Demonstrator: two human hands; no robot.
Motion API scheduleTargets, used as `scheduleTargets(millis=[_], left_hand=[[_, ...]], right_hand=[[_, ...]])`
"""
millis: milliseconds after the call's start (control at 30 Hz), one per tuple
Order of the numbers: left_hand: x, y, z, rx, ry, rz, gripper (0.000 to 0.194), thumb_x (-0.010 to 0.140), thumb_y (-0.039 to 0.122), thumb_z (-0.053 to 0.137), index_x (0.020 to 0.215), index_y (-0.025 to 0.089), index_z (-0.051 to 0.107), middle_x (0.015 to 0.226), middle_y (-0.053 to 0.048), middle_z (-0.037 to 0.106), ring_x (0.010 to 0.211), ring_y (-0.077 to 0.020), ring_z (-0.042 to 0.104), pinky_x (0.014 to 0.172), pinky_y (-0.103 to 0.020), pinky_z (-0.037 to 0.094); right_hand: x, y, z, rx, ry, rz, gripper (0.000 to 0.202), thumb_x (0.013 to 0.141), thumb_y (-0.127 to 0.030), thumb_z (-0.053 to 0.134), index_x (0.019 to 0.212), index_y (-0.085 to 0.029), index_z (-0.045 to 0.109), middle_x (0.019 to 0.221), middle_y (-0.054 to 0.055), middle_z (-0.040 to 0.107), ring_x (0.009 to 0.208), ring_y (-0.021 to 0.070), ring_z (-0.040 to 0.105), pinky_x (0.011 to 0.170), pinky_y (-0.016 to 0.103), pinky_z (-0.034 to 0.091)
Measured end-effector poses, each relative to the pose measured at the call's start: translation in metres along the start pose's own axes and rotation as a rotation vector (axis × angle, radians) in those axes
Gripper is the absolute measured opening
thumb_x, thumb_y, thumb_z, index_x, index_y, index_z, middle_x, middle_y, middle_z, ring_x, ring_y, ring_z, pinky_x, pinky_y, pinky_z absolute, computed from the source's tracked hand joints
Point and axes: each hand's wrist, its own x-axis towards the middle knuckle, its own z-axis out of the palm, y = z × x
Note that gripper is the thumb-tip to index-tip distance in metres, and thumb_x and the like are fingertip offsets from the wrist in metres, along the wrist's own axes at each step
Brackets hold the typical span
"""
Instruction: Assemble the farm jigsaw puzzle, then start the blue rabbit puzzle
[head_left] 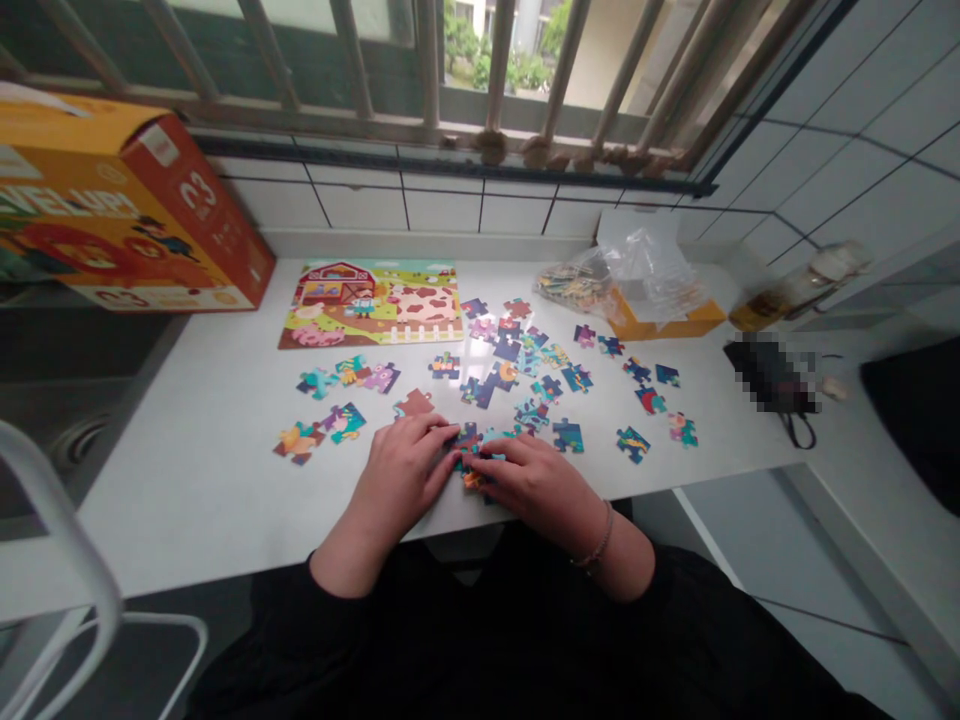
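Near the front edge of the white table, both hands meet over a small cluster of jigsaw puzzle pieces (469,438). My left hand (405,462) has its thumb and fingertips closed against the cluster's left side. From the right, my right hand (541,482) presses its bent fingers together on pieces there and covers part of them; an orange bit (473,480) shows between the hands. Just behind the left fingers lies a reddish-brown puzzle piece (413,402). A dark blue puzzle piece (568,436) lies flat beyond the right hand, among several scattered ones.
Joined puzzle pieces (345,423) lie to the left. A farm picture puzzle (375,305) sits at the back, beside a large orange box (150,210). A plastic bag of pieces (577,285), a yellow tray (675,322) and a bottle (799,285) stand back right.
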Motion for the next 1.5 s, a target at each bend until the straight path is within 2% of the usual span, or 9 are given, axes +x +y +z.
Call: scheduleTargets(millis=[200, 467, 633, 833, 1100, 1367, 1500], left_hand=[[-0.001, -0.003, 0.003, 0.004, 0.025, 0.007, 0.036, 0.109, 0.023, 0.061, 0.14, 0.027, 0.078, 0.134, -0.012, 0.078, 0.123, -0.0342, 0.071, 0.102, -0.053, 0.054], [-0.003, -0.001, 0.002, 0.016, 0.007, 0.015, 0.036, 0.11, 0.022, 0.058, 0.139, 0.024, 0.078, 0.126, -0.012, 0.078, 0.117, -0.0322, 0.072, 0.099, -0.05, 0.053], [-0.002, 0.0, 0.002, 0.018, -0.005, 0.015, 0.036, 0.109, 0.023, 0.058, 0.14, 0.025, 0.076, 0.131, -0.013, 0.077, 0.121, -0.0326, 0.071, 0.101, -0.05, 0.053], [-0.002, -0.001, 0.003, 0.032, 0.005, 0.025, 0.036, 0.11, 0.023, 0.058, 0.142, 0.024, 0.075, 0.132, -0.013, 0.077, 0.123, -0.033, 0.071, 0.102, -0.05, 0.053], [-0.002, 0.0, 0.002, 0.039, 0.009, 0.027, 0.034, 0.111, 0.021, 0.059, 0.141, 0.022, 0.075, 0.132, -0.013, 0.076, 0.123, -0.032, 0.071, 0.102, -0.049, 0.051], [-0.002, 0.0, 0.002, 0.031, 0.003, 0.031, 0.035, 0.109, 0.02, 0.06, 0.141, 0.021, 0.076, 0.132, -0.014, 0.076, 0.124, -0.0323, 0.07, 0.103, -0.049, 0.051], [-0.002, 0.001, 0.001, 0.026, -0.001, 0.028, 0.036, 0.109, 0.02, 0.06, 0.142, 0.021, 0.075, 0.132, -0.014, 0.076, 0.124, -0.0325, 0.07, 0.103, -0.049, 0.052]], right_hand=[[0.003, -0.003, 0.004, -0.058, -0.018, -0.047, 0.027, 0.114, -0.037, 0.068, 0.138, -0.031, 0.08, 0.132, 0.009, 0.082, 0.106, 0.0229, 0.077, 0.098, 0.04, 0.063], [0.008, -0.008, 0.008, -0.142, -0.029, -0.05, 0.026, 0.115, -0.035, 0.067, 0.137, -0.029, 0.079, 0.133, 0.009, 0.082, 0.102, 0.0246, 0.075, 0.091, 0.042, 0.06], [0.007, -0.009, 0.003, -0.224, -0.058, -0.065, 0.031, 0.114, -0.03, 0.07, 0.144, -0.029, 0.076, 0.142, 0.007, 0.08, 0.103, 0.0258, 0.073, 0.084, 0.042, 0.056], [0.003, -0.011, -0.003, -0.327, -0.103, -0.093, 0.037, 0.113, -0.024, 0.069, 0.15, -0.027, 0.071, 0.148, 0.009, 0.077, 0.108, 0.0263, 0.069, 0.085, 0.043, 0.055], [-0.001, -0.012, 0.0, -0.366, -0.075, -0.147, 0.036, 0.115, -0.023, 0.066, 0.151, -0.021, 0.069, 0.136, 0.01, 0.08, 0.102, 0.0243, 0.069, 0.082, 0.041, 0.054], [-0.004, -0.008, 0.006, -0.337, -0.008, -0.181, 0.029, 0.111, -0.02, 0.072, 0.14, -0.02, 0.073, 0.129, 0.01, 0.081, 0.097, 0.0238, 0.068, 0.08, 0.041, 0.056], [-0.004, -0.009, 0.007, -0.303, 0.032, -0.208, 0.023, 0.114, -0.019, 0.065, 0.135, -0.019, 0.074, 0.117, 0.009, 0.082, 0.089, 0.022, 0.069, 0.078, 0.04, 0.058]])
